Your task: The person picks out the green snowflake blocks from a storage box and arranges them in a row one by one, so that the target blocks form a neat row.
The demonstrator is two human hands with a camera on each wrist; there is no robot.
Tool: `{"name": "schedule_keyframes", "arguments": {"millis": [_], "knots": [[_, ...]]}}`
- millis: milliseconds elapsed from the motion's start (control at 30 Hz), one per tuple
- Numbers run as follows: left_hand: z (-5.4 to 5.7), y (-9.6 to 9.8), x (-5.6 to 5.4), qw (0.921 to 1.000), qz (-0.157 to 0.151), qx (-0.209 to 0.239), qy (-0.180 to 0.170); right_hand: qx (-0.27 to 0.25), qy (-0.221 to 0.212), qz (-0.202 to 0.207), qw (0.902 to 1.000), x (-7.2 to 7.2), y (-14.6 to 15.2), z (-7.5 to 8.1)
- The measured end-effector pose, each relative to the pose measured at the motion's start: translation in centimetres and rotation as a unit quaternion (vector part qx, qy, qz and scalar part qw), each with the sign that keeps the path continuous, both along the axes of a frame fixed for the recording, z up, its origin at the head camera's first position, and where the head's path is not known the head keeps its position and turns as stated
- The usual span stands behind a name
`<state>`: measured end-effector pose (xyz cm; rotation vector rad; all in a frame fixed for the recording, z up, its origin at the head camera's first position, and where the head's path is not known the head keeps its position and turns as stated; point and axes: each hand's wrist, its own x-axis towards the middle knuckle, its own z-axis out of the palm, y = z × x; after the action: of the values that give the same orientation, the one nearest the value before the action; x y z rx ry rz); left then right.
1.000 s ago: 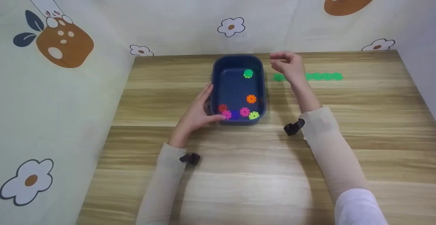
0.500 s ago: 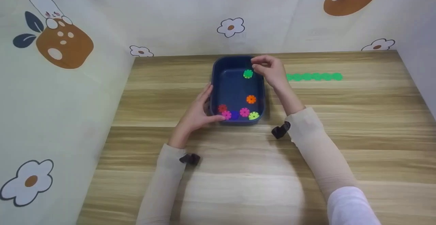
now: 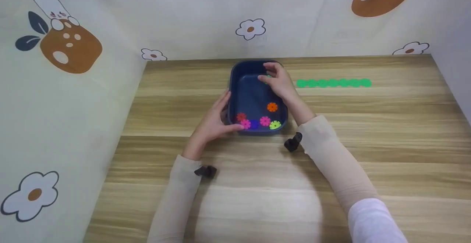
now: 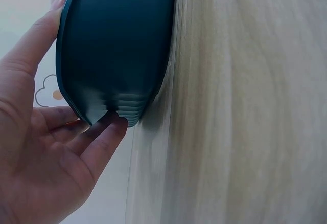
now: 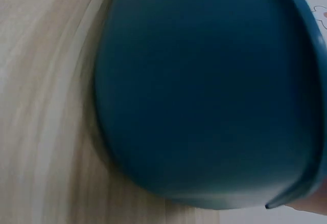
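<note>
A dark blue plastic bin [image 3: 243, 99] stands on the table and holds several small notched plastic snowflake discs. My left hand [image 3: 211, 123] holds its near left corner, thumb over the front rim and fingers against the side wall, as the left wrist view confirms for the hand [image 4: 51, 152]. Inside the bin's far right part, my right hand [image 3: 281, 83] hovers with thumb and fingers apart over a green disc [image 3: 268, 78], which it partly hides. In the right wrist view the bin wall [image 5: 204, 91] blocks nearly all of that hand.
To the bin's right, several green discs lie in a straight row [image 3: 333, 83]. Near the bin's front are red [image 3: 241, 117], purple [image 3: 254, 124], yellow [image 3: 275, 125] and pink [image 3: 265, 121] discs, with an orange disc [image 3: 272, 107] farther back. A patterned backdrop [image 3: 206, 22] rises behind the table.
My right hand has moved left from the green row, across the bin's right rim, to above the green disc inside. My left hand and the bin have stayed put.
</note>
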<state>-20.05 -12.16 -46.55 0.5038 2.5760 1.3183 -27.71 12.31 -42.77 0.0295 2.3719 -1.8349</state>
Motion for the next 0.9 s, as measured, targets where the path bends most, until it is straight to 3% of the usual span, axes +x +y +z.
{"name": "schedule_keyframes", "arguments": {"millis": [233,400,633,900], "knots": [[0.1,0.0,0.0,1.0000,0.000,0.004,-0.005,0.072,-0.038,0.002,0.9967,-0.7,-0.9,-0.9],[0.0,0.0,0.0,0.9999,0.000,-0.001,-0.012,0.094,-0.065,0.015,0.9933,-1.1,-1.6,-1.7],[0.2,0.1,0.0,0.9999,0.001,0.006,-0.009,0.146,-0.049,0.063,0.9860,-1.2,-1.8,-2.1],[-0.1,0.0,0.1,0.9999,0.004,0.013,-0.011,0.137,-0.066,0.099,0.9834,-0.7,-2.3,-2.6]]}}
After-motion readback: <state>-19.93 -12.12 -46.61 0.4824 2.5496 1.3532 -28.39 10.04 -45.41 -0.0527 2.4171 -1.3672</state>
